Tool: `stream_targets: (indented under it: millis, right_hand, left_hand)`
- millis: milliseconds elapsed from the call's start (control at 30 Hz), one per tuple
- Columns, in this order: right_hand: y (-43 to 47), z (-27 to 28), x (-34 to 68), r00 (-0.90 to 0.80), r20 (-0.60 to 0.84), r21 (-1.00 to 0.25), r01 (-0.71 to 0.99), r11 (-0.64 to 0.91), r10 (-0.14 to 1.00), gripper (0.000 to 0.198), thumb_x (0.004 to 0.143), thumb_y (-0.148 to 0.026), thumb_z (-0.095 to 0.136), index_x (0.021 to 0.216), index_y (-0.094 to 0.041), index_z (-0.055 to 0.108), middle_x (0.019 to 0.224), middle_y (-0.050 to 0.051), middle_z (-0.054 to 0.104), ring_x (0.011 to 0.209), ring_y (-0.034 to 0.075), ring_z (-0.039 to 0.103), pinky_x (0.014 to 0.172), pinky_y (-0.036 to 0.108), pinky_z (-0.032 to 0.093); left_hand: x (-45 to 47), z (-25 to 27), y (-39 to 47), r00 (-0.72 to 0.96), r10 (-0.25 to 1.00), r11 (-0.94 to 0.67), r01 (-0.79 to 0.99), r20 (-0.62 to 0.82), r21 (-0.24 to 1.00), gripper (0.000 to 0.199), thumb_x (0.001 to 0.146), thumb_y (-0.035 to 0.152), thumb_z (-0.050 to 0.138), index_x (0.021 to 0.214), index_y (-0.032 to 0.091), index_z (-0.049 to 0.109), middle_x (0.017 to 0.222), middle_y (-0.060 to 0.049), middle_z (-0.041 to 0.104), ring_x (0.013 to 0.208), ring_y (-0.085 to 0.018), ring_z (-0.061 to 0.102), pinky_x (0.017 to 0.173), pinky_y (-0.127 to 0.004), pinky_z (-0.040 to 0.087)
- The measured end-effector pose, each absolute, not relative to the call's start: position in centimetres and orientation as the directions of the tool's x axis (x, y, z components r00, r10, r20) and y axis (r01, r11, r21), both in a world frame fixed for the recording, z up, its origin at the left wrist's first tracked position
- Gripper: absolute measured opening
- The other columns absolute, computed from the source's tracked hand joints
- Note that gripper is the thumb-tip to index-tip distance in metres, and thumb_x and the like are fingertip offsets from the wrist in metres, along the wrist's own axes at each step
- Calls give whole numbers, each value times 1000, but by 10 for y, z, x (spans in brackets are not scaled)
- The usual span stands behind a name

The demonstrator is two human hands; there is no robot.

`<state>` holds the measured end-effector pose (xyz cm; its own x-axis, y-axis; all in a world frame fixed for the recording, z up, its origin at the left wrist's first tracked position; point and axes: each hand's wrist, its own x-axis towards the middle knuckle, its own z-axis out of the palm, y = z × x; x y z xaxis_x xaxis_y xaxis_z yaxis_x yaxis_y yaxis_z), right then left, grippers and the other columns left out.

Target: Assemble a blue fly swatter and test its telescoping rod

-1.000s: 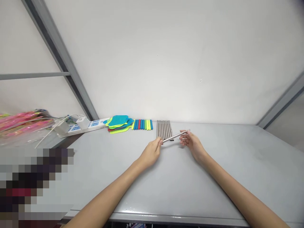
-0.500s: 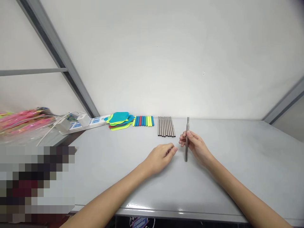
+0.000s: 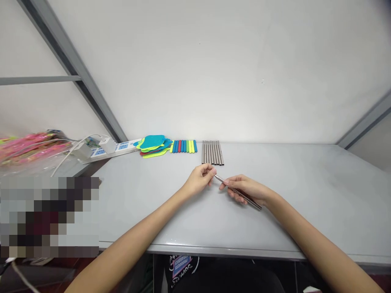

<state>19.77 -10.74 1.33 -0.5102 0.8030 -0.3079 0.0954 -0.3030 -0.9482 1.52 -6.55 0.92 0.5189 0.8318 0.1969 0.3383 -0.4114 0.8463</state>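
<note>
A slim metal telescopic rod [image 3: 249,200] slants between my hands over the grey table. My right hand [image 3: 244,189] is closed around its thicker part, fingers underneath and thumb on top. The thumb and fingertips of my left hand [image 3: 202,178] pinch the thin upper end, partly hiding the tip. Just beyond my left hand, several similar metal rods [image 3: 212,154] lie side by side in a row. To their left is a row of short coloured handles [image 3: 183,146] in blue, red, green and yellow. A loose stack of flyswatter heads [image 3: 153,142], blue on top, lies beside the handles.
A white power strip [image 3: 122,148] with plugged-in adapters and cables runs along the back left. Pink items in clear plastic [image 3: 33,148] lie at the far left. A white wall [image 3: 229,81] rises behind the grey table [image 3: 305,195].
The rod has turned from upright to slanting, its thin end now toward the left. My left hand has closed on that end, having held nothing before.
</note>
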Motion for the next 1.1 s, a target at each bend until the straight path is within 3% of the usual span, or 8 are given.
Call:
stream_targets:
  millis: [133,333,533,700,800,933,1100]
  right_hand:
    - [-105,8,201,-512,-331,-942,123,-314,793,26,79,-34,50,81,-12,62,58,-2,50,35,3,39,32,16,32]
    - [-107,10,200,-521,-328,-944,138,-301,788,29,78,-37,49,80,-11,62,63,1,52,44,5,43,38,17,37]
    - [-109,11,200,-572,-328,-944,182,-273,752,27,73,-38,57,84,-13,61,61,-2,48,39,2,28,32,16,20]
    - [-107,11,201,-561,-320,-947,208,-245,763,30,75,-41,54,85,-14,62,60,-3,44,40,2,27,33,17,17]
    - [-107,11,201,-549,-325,-945,218,-243,770,30,74,-41,55,84,-13,62,60,-3,43,40,3,27,33,17,17]
    - [-108,11,201,-542,-328,-944,220,-246,774,30,74,-41,55,84,-13,62,60,-3,43,40,3,27,33,18,17]
    - [-108,10,201,-543,-332,-943,215,-254,772,29,74,-39,55,85,-13,62,60,-3,43,40,3,27,34,18,16]
  left_hand:
    - [7,17,-66,623,759,-521,406,190,751,24,81,34,43,68,16,54,57,3,49,52,-9,42,50,-21,31]
    - [11,19,-74,713,676,-635,434,187,639,33,85,31,36,59,16,49,52,3,43,51,-10,36,52,-22,27]
    - [20,15,-85,781,604,-686,407,158,603,32,87,24,30,64,16,51,64,1,56,57,-9,47,57,-20,33]
    - [16,17,-77,773,616,-698,447,151,560,37,87,31,29,64,17,54,62,2,57,55,-9,48,56,-19,36]
    - [3,15,-56,688,698,-675,538,200,504,39,87,35,28,67,17,56,64,1,57,61,-11,50,61,-21,38]
    - [-37,11,-11,431,829,-554,720,357,418,32,85,32,30,80,17,58,81,-4,57,80,-17,51,76,-28,39]
    - [-104,6,35,60,837,-302,879,543,368,32,82,24,34,105,10,52,109,-14,48,108,-24,39,95,-36,26]
